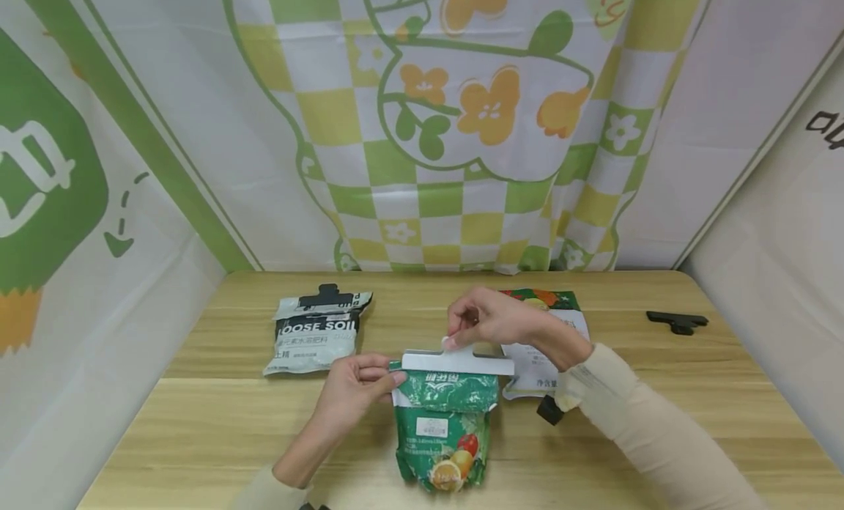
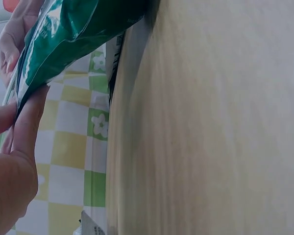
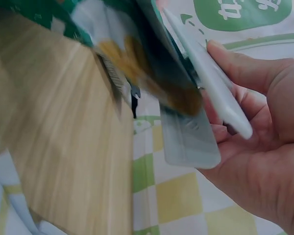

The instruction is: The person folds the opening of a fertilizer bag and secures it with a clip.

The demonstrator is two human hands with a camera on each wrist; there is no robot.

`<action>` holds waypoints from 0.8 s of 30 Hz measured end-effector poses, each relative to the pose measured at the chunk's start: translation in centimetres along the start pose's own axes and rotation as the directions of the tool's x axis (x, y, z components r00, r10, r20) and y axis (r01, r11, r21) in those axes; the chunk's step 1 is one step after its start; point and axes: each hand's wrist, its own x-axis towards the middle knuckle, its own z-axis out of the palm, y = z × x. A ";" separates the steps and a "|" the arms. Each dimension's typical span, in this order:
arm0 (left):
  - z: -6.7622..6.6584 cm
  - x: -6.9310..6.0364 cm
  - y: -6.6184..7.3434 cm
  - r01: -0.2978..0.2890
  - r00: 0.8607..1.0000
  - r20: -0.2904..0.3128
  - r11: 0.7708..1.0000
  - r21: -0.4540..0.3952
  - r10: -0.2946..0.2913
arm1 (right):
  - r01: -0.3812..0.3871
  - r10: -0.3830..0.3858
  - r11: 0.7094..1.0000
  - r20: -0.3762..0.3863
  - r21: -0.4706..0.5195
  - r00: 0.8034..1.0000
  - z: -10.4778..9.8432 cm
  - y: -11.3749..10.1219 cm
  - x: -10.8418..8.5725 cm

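Observation:
A green bag [image 1: 443, 422] with fruit pictures is held up near the table's front, its top folded over. Across that top lies a white clip [image 1: 458, 363]. The left hand [image 1: 359, 393] pinches the bag's upper left corner; in the left wrist view its fingers [image 2: 27, 127] grip the green bag [image 2: 73, 36] edge. The right hand [image 1: 494, 321] pinches the clip's handle from above. In the right wrist view, the white clip [image 3: 210, 83] has its two plates apart around the bag's edge, with the right hand [image 3: 264, 112] on the handle.
A grey and black bag [image 1: 313, 345] with a black clip [image 1: 327, 296] lies at the left. Behind the right forearm is a white bag [image 1: 537, 356], with a black object [image 1: 550, 410] near the sleeve. Another black clip [image 1: 678, 322] lies far right on the wooden table [image 1: 692, 422].

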 end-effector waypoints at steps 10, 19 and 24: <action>0.3 0.1 -0.3 0.018 0.998 -0.059 1.000 -0.012 -0.019 | -0.077 0.077 0.997 0.006 0.012 0.997 1.0 1.1 1.1; 0.1 0.1 -0.6 0.021 1.000 -0.007 0.998 -0.054 -0.022 | -0.111 0.109 0.991 0.029 0.068 0.994 0.9 1.8 1.5; -0.3 0.1 -0.6 0.033 0.999 0.039 0.998 -0.044 -0.032 | -0.109 0.106 0.992 0.035 0.066 0.994 0.9 2.0 1.6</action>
